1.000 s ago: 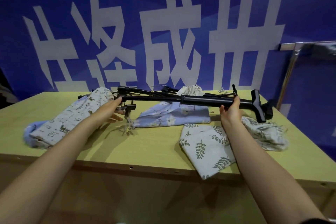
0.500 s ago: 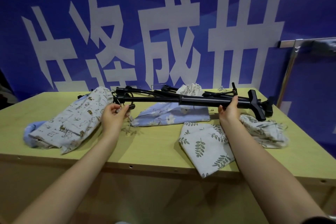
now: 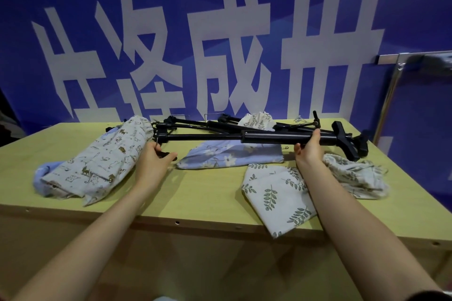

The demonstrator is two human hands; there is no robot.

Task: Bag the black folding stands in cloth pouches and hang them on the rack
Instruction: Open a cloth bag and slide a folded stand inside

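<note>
Right now the right hand (image 3: 308, 148) grips the thick tube of a black metal folding stand (image 3: 244, 137), held level just above the pale wooden table (image 3: 200, 193). The left hand (image 3: 152, 161) pinches a small black fitting under the stand's thin end at nine o'clock. Beside it lies a grey cat-print cloth pouch (image 3: 102, 161), mouth toward the stand. Likely trouble: loose legs could snag the gathered mouth, or catch the other black stands (image 3: 195, 123) behind at twelve o'clock and drag them along.
</note>
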